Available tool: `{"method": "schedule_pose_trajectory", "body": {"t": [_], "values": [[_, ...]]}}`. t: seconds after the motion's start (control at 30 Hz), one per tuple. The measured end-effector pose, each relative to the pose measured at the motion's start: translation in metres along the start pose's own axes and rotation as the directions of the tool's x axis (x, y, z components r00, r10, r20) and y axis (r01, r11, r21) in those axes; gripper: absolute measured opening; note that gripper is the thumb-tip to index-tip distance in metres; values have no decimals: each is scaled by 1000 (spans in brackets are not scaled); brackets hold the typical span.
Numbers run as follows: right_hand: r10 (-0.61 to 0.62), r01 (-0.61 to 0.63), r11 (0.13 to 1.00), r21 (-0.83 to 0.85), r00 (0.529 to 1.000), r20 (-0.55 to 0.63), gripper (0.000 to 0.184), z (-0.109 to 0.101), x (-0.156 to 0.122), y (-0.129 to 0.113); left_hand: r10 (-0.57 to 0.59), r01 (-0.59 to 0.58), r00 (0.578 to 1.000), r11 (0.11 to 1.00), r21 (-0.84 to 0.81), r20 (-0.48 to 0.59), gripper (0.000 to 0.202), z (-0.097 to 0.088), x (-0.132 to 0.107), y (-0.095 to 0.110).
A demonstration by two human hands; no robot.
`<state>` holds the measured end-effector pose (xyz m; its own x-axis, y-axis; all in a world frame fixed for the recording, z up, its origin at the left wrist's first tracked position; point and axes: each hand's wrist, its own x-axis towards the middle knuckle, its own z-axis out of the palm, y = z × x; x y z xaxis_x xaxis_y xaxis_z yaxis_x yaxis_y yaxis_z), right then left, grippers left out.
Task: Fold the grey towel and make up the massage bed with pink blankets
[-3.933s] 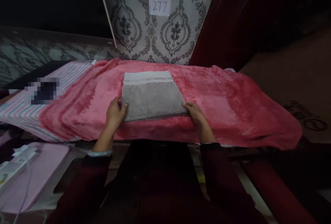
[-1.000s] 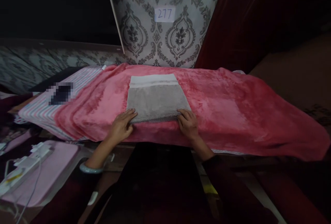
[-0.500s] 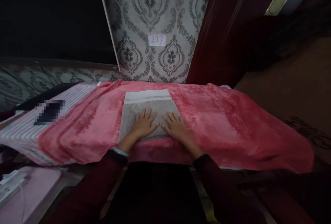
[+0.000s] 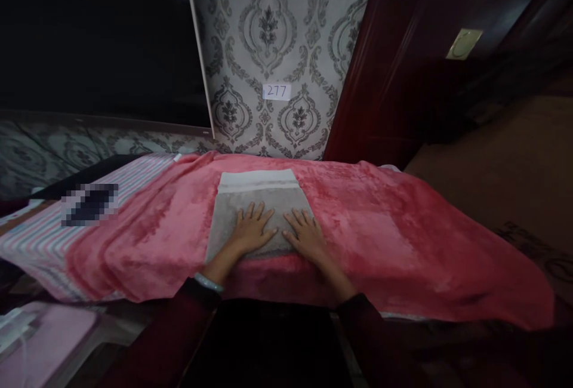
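A grey towel (image 4: 255, 198) with a white band along its far end lies flat on a red plush blanket (image 4: 367, 227). My left hand (image 4: 253, 230) rests palm down on the towel's left half, fingers spread. On the right half, my right hand (image 4: 305, 234) lies the same way, its outer side close to the towel's right edge. Both hands are open and grip nothing. The towel's near edge shows between my wrists, just above the blanket's front side.
At the left, a striped cloth (image 4: 36, 245) shows from under the blanket, with a blurred-out dark item on it. A large dark screen (image 4: 98, 42) hangs behind. A paper marked 277 (image 4: 276, 91) is on the wallpaper. A pink surface (image 4: 58, 334) stands front left, a cardboard box (image 4: 501, 155) at right.
The whole view has shifted, so everything sits slightly lower in the picture. Both hands stay spread on the towel in nearly the same place.
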<state>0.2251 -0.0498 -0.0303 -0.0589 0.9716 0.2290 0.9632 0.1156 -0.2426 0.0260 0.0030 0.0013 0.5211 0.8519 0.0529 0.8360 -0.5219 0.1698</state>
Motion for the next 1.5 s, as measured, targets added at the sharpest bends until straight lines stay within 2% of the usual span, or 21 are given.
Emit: {"method": "schedule_pose_trajectory", "body": {"t": [0.07, 0.13, 0.2, 0.27, 0.33, 0.4, 0.47, 0.53, 0.6, 0.67, 0.73, 0.8, 1.03, 1.23, 1.4, 1.5], "values": [[64, -62, 997, 38, 997, -44, 54, 4, 1, 5, 1, -1, 1000, 1000, 0, 5, 68, 0, 1, -1], [155, -137, 983, 125, 978, -143, 54, 10, 1, 13, 4, -4, 1000, 1000, -4, -2, 68, 0, 3, -2], [248, -171, 940, 295, 937, -245, 53, 14, -1, 25, 7, -7, 1000, 1000, -14, -5, 67, -1, 3, -4], [352, -157, 832, 532, 891, -287, 53, 16, -8, 36, 16, -16, 1000, 999, -43, -1, 64, -3, -1, -4], [469, -142, 616, 775, 856, -216, 55, 15, -17, 45, 47, -47, 999, 995, -93, -8, 57, -3, -13, -1], [548, -152, 301, 942, 836, -41, 53, 13, -28, 47, 119, -125, 991, 984, -129, -54, 53, 2, -32, 5], [536, -158, -34, 987, 831, 151, 44, 10, -39, 40, 203, -220, 969, 969, -109, -144, 53, 12, -50, 14], [478, -155, -305, 940, 829, 292, 31, 6, -46, 27, 257, -275, 935, 961, -42, -246, 52, 23, -63, 23], [414, -161, -482, 861, 825, 386, 21, 2, -48, 9, 269, -274, 905, 961, 31, -331, 49, 32, -69, 30], [364, -179, -580, 795, 816, 450, 17, -2, -47, -10, 271, -258, 880, 962, 88, -389, 46, 37, -68, 34], [339, -193, -625, 756, 805, 486, 18, -5, -43, -24, 268, -237, 863, 963, 127, -428, 46, 39, -64, 37], [346, -202, -635, 746, 789, 508, 24, -6, -38, -33, 250, -203, 856, 968, 150, -453, 46, 39, -60, 40], [430, -194, -583, 789, 750, 502, 46, -5, -32, -39, 183, -97, 868, 974, 205, -461, 43, 44, -51, 48], [423, -224, -559, 798, 751, 507, 39, -9, -33, -41, 220, -114, 852, 964, 242, -475, 41, 46, -49, 43], [371, -279, -520, 808, 778, 507, 40, -9, -33, -39, 231, -127, 834, 964, 233, -501, 43, 51, -48, 38], [383, -261, -501, 825, 788, 482, 46, -4, -32, -37, 185, -80, 855, 970, 229, -485, 44, 50, -46, 41]]}}
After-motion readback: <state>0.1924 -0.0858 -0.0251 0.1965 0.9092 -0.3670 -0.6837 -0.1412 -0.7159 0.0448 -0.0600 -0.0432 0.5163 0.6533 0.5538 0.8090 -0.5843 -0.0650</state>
